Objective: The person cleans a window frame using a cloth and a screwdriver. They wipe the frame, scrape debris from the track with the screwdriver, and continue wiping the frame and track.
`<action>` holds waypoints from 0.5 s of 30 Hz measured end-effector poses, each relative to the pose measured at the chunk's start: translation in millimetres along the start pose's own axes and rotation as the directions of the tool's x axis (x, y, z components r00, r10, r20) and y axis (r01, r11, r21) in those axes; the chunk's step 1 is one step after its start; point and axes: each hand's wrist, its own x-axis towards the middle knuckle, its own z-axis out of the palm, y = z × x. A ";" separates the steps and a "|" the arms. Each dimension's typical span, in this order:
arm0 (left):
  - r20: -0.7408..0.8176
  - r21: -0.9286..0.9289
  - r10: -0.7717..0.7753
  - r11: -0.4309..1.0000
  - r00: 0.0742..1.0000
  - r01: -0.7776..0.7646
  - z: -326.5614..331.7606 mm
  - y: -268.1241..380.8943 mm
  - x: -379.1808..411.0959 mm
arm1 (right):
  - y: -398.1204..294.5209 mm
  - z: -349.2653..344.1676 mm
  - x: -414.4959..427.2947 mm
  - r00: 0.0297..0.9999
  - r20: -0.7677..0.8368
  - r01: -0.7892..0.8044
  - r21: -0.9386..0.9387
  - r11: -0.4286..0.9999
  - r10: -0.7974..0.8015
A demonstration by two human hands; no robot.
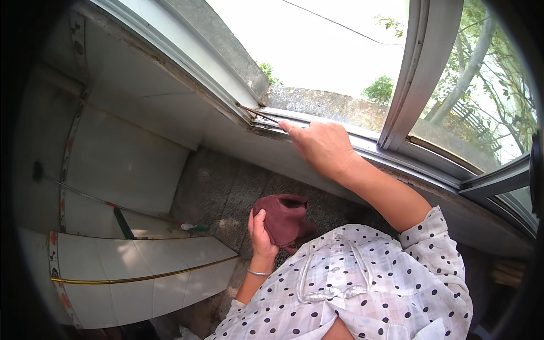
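My right hand reaches to the bottom track of a sliding window. Its fingers are closed on a thin brown stick, whose far end lies at the left corner of the track. Dark dirt shows in the track near the stick. Lower down, in front of my body, my left hand holds a bunched maroon cloth, with the thumb on top of it. A bracelet is around my left wrist.
A white-tiled ledge with a gold edge strip stands at the lower left. Behind it a long-handled brush leans on the tiled wall, beside a green-handled item. The window's upright frame stands to the right of my right hand.
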 end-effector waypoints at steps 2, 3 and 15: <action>-0.002 -0.001 -0.009 1.000 1.000 0.009 -4.0 -2.4 2.2 | 8.8 -1.0 11.4 0.978 0.207 0.036 -0.138 0.990 -0.007; -0.008 0.003 -0.008 1.000 1.000 0.008 -4.3 -2.2 1.6 | 11.8 -2.6 11.4 0.981 0.194 0.047 -0.130 0.990 -0.021; 0.025 0.019 -0.066 0.998 0.998 0.065 -2.9 -7.0 8.2 | 0.8 -28.6 50.3 0.942 0.326 0.132 -0.141 0.981 -0.080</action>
